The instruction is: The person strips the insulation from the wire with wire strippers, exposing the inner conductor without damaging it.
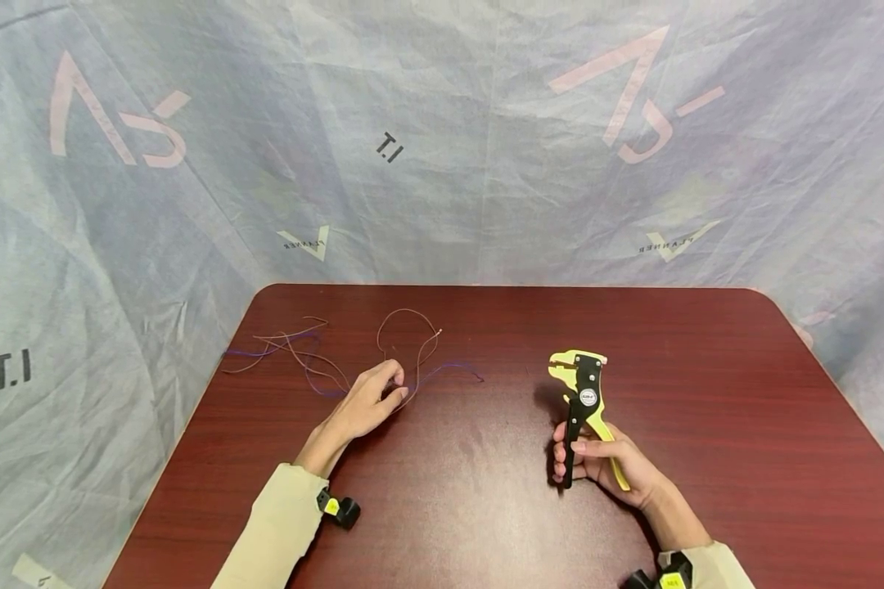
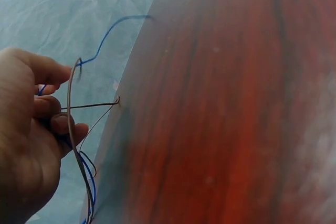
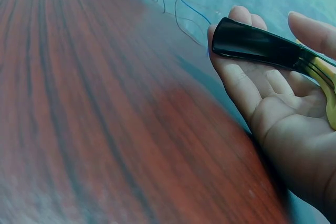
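My right hand (image 1: 639,474) grips the wire stripper (image 1: 586,396); left of the stripper, my left hand (image 1: 368,401) holds thin wires (image 2: 88,199).

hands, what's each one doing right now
Left hand: closed, holding wires.
Right hand: closed, holding the wire stripper by its handles.

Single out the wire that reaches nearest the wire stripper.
It's the blue wire, extending past the left hand toward the wire stripper; the brown wires loop and stop farther from it.
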The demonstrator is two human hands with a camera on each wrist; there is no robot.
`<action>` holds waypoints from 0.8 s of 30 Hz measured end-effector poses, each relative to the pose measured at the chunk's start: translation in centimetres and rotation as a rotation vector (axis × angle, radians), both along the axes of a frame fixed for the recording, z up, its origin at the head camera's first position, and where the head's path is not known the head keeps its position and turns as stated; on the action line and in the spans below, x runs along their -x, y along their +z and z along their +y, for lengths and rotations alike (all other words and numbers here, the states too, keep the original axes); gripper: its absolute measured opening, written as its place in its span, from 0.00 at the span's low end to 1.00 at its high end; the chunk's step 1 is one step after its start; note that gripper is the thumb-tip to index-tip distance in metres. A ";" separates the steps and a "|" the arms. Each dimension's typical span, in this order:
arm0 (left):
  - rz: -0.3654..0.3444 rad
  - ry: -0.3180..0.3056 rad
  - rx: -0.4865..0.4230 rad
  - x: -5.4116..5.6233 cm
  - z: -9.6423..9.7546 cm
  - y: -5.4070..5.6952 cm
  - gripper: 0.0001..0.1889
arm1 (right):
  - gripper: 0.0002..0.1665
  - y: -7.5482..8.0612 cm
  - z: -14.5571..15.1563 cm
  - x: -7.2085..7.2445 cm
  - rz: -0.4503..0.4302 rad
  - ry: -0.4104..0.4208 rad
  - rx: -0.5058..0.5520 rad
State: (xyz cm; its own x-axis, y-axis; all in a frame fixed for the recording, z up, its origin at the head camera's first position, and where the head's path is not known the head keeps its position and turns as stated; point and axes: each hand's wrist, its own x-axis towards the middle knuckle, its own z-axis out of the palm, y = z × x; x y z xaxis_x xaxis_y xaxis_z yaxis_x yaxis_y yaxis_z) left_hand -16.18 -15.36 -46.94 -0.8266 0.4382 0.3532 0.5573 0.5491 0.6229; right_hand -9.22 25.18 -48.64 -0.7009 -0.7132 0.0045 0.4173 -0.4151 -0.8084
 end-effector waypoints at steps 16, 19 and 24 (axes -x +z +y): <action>0.191 -0.047 -0.016 -0.3 0.2 -0.5 0.05 | 0.23 0.0 0.1 0.0 0.023 0.027 0.030; 0.200 -0.042 -0.016 -0.4 0.4 -0.4 0.07 | 0.23 0.1 0.0 0.0 0.016 0.025 0.025; 0.180 -0.045 -0.023 -0.5 0.6 -0.1 0.11 | 0.23 0.2 0.0 0.0 0.023 0.020 0.014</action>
